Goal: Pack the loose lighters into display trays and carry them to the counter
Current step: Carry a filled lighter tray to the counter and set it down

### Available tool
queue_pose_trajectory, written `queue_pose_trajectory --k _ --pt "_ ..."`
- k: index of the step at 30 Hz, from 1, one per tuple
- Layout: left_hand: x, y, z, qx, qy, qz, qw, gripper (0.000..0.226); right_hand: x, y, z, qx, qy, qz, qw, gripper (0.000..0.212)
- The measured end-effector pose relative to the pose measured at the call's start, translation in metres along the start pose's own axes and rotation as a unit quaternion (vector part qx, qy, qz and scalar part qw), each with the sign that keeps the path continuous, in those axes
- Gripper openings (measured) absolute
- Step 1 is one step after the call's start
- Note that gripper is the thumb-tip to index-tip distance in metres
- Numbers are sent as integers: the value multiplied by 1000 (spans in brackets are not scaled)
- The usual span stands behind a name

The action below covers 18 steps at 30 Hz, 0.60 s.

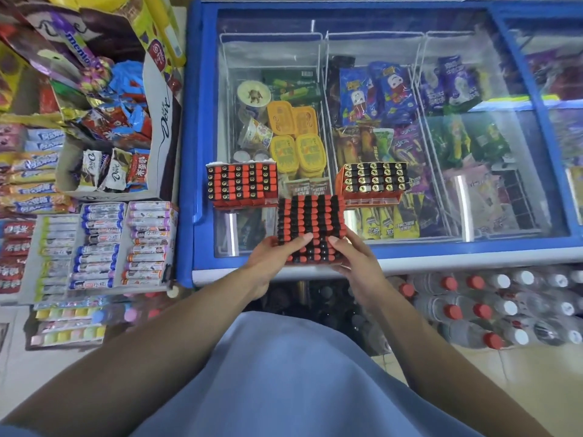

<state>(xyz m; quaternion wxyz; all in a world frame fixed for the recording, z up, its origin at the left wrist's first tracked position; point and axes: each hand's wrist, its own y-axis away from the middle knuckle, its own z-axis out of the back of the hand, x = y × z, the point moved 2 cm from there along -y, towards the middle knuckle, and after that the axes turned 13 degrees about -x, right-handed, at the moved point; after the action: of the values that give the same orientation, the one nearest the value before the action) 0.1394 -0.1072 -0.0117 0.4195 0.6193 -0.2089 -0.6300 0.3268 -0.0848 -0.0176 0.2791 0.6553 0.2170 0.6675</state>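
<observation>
**Shop freezer top, full tray in both hands**

On the glass lid of the blue freezer (473, 241) sit two filled display trays. A third tray of lighters (309, 227), long axis pointing away, lies between the left hand (273, 258) and right hand (353, 258), fingers closed on its near corners, forearms converging.

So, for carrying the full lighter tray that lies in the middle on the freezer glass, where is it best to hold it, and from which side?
Probably by its two short side edges, coming from the near side. The middle tray lies flat and full, so palms under the edges keep it level. Both the left hand and right hand already clasp its near corners.
</observation>
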Motion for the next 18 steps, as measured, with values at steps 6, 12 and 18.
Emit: queue_pose_trajectory --k 6,12,18 --pt "20 28 16 -32 39 -27 998 65 -11 27 5 66 9 11 998 65" --pt "42 78 59 -64 106 -49 991 62 -13 69 -20 138 72 73 985 83" --pt "97 125 114 -170 259 -78 948 55 -27 121 -82 250 116 111 955 70"
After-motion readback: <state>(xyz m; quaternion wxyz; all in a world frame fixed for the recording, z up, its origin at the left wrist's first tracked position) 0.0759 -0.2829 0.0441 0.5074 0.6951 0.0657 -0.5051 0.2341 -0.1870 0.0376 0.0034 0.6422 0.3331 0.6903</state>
